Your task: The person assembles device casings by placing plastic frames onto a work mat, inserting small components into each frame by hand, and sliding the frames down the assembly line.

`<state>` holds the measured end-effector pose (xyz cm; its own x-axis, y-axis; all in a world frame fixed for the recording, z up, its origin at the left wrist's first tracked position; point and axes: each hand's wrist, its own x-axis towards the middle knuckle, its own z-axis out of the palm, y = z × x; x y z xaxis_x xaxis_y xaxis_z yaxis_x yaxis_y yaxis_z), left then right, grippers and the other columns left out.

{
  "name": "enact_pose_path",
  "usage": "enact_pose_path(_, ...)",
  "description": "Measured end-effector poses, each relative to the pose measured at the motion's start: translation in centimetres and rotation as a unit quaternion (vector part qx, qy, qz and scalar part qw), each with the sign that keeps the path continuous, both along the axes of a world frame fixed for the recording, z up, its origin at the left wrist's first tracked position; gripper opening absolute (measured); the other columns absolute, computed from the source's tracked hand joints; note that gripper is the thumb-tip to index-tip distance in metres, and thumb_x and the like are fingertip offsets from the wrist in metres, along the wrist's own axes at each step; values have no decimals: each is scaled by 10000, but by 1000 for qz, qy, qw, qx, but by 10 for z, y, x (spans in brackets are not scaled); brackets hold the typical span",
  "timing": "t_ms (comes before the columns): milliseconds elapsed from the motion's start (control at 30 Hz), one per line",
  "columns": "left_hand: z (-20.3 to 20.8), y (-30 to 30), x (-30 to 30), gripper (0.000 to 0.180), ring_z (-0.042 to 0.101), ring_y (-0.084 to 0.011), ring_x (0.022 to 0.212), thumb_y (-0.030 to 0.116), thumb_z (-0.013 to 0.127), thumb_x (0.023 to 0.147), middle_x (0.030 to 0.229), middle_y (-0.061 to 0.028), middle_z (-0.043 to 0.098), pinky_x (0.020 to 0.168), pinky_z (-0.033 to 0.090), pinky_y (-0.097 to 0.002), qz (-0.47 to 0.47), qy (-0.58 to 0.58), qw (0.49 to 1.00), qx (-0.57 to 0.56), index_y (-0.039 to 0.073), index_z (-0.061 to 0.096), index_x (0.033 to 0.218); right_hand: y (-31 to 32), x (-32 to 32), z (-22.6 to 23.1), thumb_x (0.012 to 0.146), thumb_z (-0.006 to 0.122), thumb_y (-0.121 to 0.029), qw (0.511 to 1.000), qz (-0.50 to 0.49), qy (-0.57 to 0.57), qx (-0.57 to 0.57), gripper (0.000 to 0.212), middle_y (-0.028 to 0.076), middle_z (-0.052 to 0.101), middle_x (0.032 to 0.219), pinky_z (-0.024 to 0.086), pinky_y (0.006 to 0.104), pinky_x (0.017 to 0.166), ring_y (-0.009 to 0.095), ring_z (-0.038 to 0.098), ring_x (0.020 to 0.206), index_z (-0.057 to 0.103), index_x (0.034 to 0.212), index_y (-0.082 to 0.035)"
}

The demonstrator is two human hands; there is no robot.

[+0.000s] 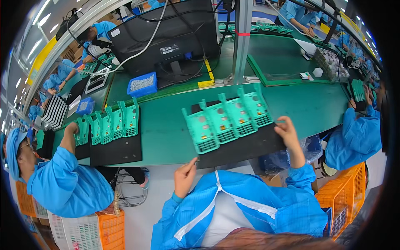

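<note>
A black rectangular tray (246, 148) lies on the green conveyor belt in front of me, carrying several teal plastic housings (227, 119) in a row. My left hand (184, 177) pinches the tray's near left corner at the belt's front edge. My right hand (287, 133) grips the tray's right edge beside the last housing. Both forearms wear blue sleeves.
A second black tray (116, 150) with several teal housings (112, 123) sits to the left, where a blue-coated co-worker's hand (71, 128) reaches. Behind the belt stand a black monitor (166, 33), a blue bin of small parts (142, 84) and a metal post (242, 41). Orange crates (339, 196) stand below right.
</note>
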<state>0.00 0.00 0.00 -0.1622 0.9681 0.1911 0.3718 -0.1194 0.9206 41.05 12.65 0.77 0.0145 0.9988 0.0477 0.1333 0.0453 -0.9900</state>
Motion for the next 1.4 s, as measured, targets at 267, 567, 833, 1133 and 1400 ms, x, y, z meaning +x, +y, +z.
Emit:
enact_pose_path(267,30,1,-17,228,451,-123,575,59,625,847,585,-41,472,546,385,-287,78,81,993,34,65,693,1065,2,268,-26,768,636,21,962,-207,-176,19,353,52,632,874,447,240,716,112,543,793,577,1091,-110)
enact_pose_path(567,23,-31,-97,261,348,-89,565,40,629,840,583,-2,333,511,293,-279,244,79,965,54,49,677,1097,65,126,93,781,512,47,834,-164,-465,246,415,118,594,1196,406,352,975,268,546,1136,589,1174,-60)
enact_pose_path(833,31,-48,-128,379,338,-146,532,42,732,751,563,-30,306,494,309,-309,319,199,923,81,70,669,1123,90,-279,97,915,564,-171,815,431,-289,259,341,120,603,1135,476,348,865,253,580,1033,560,1250,-113)
enact_pose_path(1133,60,-45,-150,446,403,-198,517,92,779,698,558,-67,388,499,370,-351,329,286,897,69,87,667,1130,139,-490,78,840,513,-586,850,311,-351,240,702,220,512,1243,380,432,976,377,474,1133,546,1189,22)
enact_pose_path(1400,60,-40,-152,401,458,-228,517,113,783,664,583,-74,459,493,394,-355,294,358,879,110,107,699,1057,126,-498,91,765,578,-615,840,339,-340,252,652,183,613,1079,385,397,914,333,523,1029,625,1030,-20)
